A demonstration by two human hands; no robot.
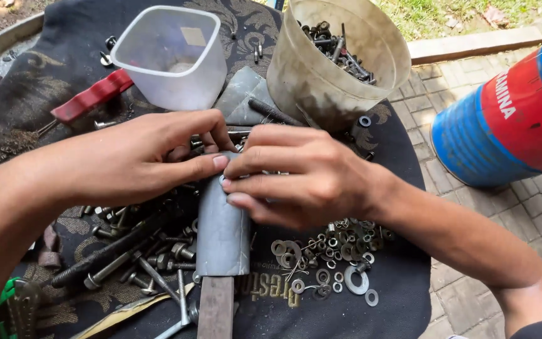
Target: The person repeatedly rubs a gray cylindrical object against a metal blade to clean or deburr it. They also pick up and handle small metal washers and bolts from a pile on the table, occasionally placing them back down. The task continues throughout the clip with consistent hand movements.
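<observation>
Grey sheet-metal strip (pixel 223 232) lies lengthwise in the middle of the black cloth (pixel 384 295), its near end over a rusty flat bar (pixel 216 311). Both hands meet at its far end: the left hand (pixel 136 160) pinches the top edge between thumb and fingers, and the right hand (pixel 299 176) curls over it from the other side, fingertips pressed on the metal. Loose bolts (pixel 139 251) lie under the left wrist, washers (pixel 327 257) under the right. A clear square tub (pixel 170 56) and a round bucket of screws (pixel 337 59) stand beyond the hands.
</observation>
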